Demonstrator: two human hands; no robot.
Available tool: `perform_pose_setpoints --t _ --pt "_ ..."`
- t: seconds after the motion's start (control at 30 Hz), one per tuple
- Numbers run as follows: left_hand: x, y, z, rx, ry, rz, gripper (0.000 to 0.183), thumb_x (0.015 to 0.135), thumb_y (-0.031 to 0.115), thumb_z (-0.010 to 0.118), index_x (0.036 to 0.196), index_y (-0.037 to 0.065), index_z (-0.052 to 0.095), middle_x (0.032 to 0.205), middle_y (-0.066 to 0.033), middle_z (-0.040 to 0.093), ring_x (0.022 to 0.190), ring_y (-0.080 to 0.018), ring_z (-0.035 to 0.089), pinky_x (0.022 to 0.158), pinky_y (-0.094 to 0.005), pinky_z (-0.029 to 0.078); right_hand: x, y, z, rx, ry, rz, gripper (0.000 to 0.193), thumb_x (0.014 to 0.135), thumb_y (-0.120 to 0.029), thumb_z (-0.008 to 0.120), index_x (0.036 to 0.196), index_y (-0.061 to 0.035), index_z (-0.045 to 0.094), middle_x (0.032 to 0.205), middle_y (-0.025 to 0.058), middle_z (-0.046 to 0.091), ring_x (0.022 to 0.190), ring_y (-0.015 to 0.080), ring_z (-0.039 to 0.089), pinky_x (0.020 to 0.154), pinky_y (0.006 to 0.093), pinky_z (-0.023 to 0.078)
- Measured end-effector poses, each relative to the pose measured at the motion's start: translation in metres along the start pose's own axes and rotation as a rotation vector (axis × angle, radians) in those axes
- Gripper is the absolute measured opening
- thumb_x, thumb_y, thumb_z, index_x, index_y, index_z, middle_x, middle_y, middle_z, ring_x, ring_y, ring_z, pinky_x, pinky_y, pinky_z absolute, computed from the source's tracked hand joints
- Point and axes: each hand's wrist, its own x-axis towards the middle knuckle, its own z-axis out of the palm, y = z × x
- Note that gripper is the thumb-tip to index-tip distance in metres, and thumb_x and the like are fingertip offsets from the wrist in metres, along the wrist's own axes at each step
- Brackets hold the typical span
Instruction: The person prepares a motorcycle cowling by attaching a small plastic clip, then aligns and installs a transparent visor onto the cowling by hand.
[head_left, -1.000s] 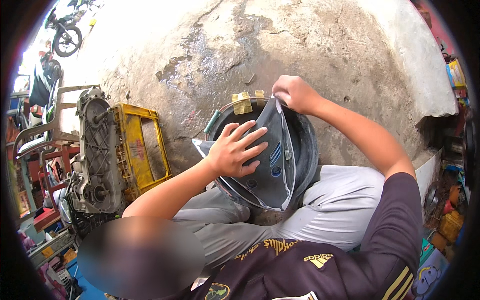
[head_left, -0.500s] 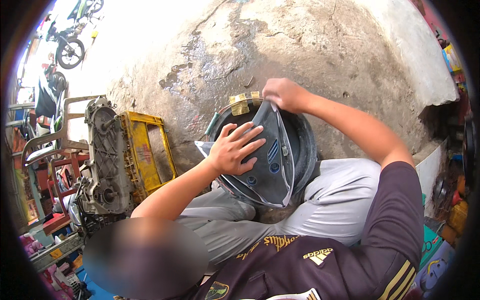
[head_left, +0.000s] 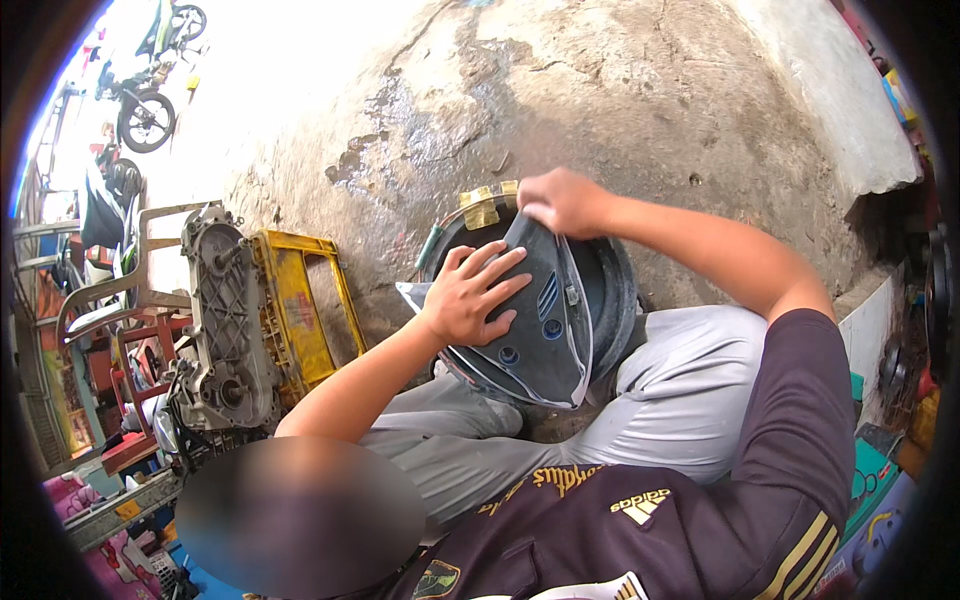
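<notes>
A dark grey, roughly triangular plastic panel (head_left: 525, 335) with white edges, like a motorbike fairing piece, lies tilted across the mouth of a black bucket (head_left: 618, 300). Slots and two round holes show in the panel. My left hand (head_left: 472, 302) rests on its left side, fingers spread and pressing flat. At the far tip, my right hand (head_left: 565, 203) is closed and slightly blurred, its fingers against the edge. Whatever those fingers hold is hidden. Yellowish tape (head_left: 480, 208) sticks to the bucket's far rim, beside a handle with a green grip (head_left: 431, 245).
Left of the bucket stands a yellow plastic crate (head_left: 300, 310), with a metal engine casing (head_left: 230, 330) against it. Beyond are a chair (head_left: 150, 235) and a motorbike wheel (head_left: 147, 122). A raised concrete ledge (head_left: 830, 110) runs along the right. Wet patches mark the concrete floor (head_left: 620, 110).
My right hand has shifted a little nearer along the panel's tip. My left hand stays in place on the panel. The whole view has shifted slightly.
</notes>
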Motion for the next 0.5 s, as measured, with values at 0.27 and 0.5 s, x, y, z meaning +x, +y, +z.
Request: perform_pose_setpoints --t 0.27,0.5 --pt "0.003 -0.001 0.004 0.010 0.009 0.011 0.058 0.077 0.036 0.076 0.132 0.019 0.068 0.154 -0.0075 0.055 0.138 -0.0326 0.051 0.106 -0.0516 0.041 0.002 0.011 -0.012 -0.027 0.019 0.108 0.014 0.091 -0.015 0.067 0.098 -0.0028 0.071 0.088 0.0241 0.073 0.088 0.0434 0.072 0.079 0.0511 0.055" --pt "0.000 -0.002 0.001 0.001 0.017 0.011 0.057 0.076 0.036 0.076 0.131 0.019 0.069 0.153 -0.0077 0.056 0.137 -0.0330 0.052 0.105 -0.0514 0.041 -0.002 -0.015 0.005 0.041 -0.041 -0.007 0.017 0.092 -0.019 0.067 0.097 -0.0023 0.068 0.085 0.0243 0.071 0.084 0.0454 0.069 0.075 0.0507 0.054"
